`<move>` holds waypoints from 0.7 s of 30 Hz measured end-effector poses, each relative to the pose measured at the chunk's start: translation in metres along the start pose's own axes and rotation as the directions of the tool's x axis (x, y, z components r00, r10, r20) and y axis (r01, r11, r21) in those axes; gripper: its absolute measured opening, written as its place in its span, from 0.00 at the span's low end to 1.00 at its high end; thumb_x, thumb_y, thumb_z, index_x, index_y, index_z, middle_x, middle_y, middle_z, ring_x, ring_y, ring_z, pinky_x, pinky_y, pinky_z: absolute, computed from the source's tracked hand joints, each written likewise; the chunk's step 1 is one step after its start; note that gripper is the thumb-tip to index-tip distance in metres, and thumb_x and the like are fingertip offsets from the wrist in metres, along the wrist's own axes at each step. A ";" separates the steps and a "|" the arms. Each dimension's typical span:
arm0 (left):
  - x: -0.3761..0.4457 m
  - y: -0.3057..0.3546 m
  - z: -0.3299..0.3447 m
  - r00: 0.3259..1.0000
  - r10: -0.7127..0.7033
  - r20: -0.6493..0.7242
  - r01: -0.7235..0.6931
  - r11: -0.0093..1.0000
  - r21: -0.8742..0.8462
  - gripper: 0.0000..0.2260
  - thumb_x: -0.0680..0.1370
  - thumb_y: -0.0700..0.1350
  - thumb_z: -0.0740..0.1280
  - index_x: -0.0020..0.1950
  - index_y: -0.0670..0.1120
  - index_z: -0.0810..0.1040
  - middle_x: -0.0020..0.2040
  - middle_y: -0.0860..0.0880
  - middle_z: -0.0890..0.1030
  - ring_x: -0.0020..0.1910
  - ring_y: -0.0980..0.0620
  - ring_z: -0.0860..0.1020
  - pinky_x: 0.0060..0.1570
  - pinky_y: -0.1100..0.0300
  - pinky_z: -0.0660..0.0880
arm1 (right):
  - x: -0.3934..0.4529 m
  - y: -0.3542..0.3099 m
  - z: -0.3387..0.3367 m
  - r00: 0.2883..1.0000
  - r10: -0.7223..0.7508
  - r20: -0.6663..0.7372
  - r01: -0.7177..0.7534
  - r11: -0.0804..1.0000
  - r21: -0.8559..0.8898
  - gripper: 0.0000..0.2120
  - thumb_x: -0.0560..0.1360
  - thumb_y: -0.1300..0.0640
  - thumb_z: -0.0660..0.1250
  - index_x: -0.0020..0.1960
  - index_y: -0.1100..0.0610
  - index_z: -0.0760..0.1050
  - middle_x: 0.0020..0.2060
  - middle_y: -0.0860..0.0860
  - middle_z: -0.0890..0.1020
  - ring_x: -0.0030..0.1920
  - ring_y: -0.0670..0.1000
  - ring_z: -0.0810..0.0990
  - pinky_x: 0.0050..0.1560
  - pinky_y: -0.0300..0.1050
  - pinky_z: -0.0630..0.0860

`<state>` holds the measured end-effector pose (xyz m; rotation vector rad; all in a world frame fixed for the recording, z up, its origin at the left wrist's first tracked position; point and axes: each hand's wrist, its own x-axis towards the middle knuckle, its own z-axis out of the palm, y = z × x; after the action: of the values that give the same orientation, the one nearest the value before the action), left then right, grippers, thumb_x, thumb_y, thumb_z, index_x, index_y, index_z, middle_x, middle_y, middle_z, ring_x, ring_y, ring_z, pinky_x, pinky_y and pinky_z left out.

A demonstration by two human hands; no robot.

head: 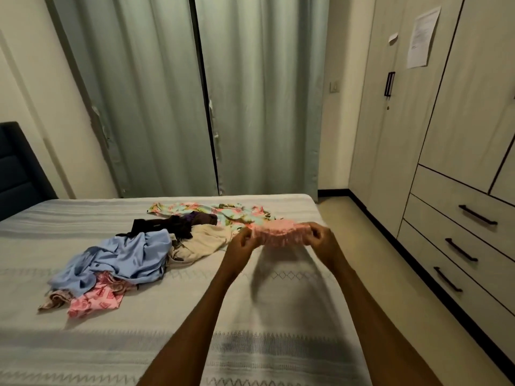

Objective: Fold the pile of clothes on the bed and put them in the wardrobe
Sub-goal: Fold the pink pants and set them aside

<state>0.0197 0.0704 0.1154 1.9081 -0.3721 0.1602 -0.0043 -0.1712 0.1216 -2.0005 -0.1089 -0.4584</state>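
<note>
- Grip: the left hand (242, 244) and the right hand (320, 237) each pinch one end of a pink garment (278, 232), held stretched between them above the bed (278, 316).
- The pile of clothes (145, 243) lies to the left, mid-bed; bare bedspread lies between it and the near edge.
- A strip of floor (390, 274) separates the bed's right edge from the wardrobe (459, 162), whose doors are shut.
- The garment is blurred; its type is unclear.
</note>
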 end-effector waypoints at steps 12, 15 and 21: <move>-0.217 -0.129 0.073 0.988 0.014 0.155 -0.071 0.926 0.371 0.06 0.80 0.50 0.63 0.50 0.49 0.76 0.45 0.50 0.80 0.43 0.52 0.77 0.40 0.59 0.68 | -0.245 0.099 0.026 0.906 0.375 0.195 -0.249 0.847 -0.470 0.08 0.71 0.56 0.69 0.49 0.46 0.76 0.44 0.45 0.81 0.45 0.49 0.79 0.39 0.43 0.69; -0.241 -0.121 0.066 0.979 0.006 0.205 -0.083 0.926 0.369 0.05 0.78 0.54 0.60 0.46 0.54 0.70 0.40 0.56 0.73 0.40 0.55 0.71 0.37 0.60 0.64 | -0.252 0.094 0.017 0.851 0.432 0.299 -0.276 0.852 -0.446 0.04 0.69 0.49 0.71 0.42 0.47 0.78 0.38 0.46 0.82 0.40 0.48 0.80 0.40 0.44 0.72; -0.250 -0.099 0.052 0.881 -0.259 0.395 0.167 0.953 0.252 0.13 0.72 0.56 0.64 0.34 0.47 0.70 0.32 0.51 0.69 0.32 0.54 0.67 0.37 0.56 0.62 | -0.245 0.056 -0.005 0.195 0.764 0.614 -0.702 0.546 -0.456 0.03 0.74 0.61 0.67 0.43 0.62 0.76 0.30 0.53 0.74 0.28 0.53 0.74 0.43 0.50 0.80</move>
<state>-0.1855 0.0991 -0.0630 2.1778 -0.4431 -0.3885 -0.2166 -0.1712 -0.0134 -1.8987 0.3736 1.1095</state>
